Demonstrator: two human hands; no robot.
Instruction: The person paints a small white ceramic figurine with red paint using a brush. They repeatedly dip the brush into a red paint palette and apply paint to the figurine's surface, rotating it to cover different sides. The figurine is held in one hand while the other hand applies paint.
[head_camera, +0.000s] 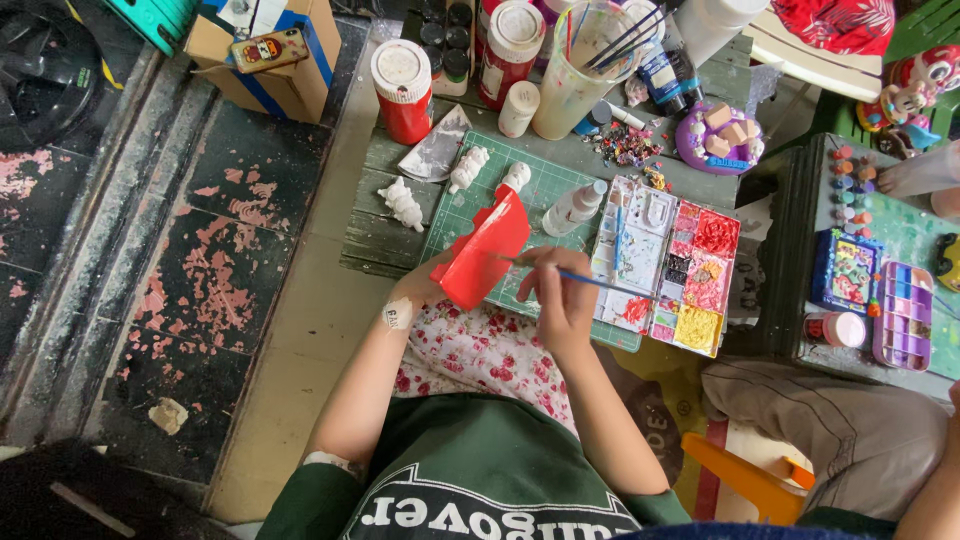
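Note:
My left hand (428, 285) holds a plaster figure (484, 248) from below; most of it is painted red and its top end is still white. My right hand (562, 292) grips a thin paintbrush (600, 284) with a blue handle, and its tip touches the red surface of the figure. Both hands hover over a green cutting mat (548, 185) on a low dark wooden table (375, 240). A paint palette (670, 265) with red, yellow and white wells lies just right of my right hand.
Two white plaster figures (402, 202) (467, 168) lie on the table's left part. Paint jars (402, 90), a cup of brushes (590, 65) and a small squeeze bottle (574, 208) stand behind. Another person's leg (820, 425) is at the right, by a second table with paint pots (905, 315).

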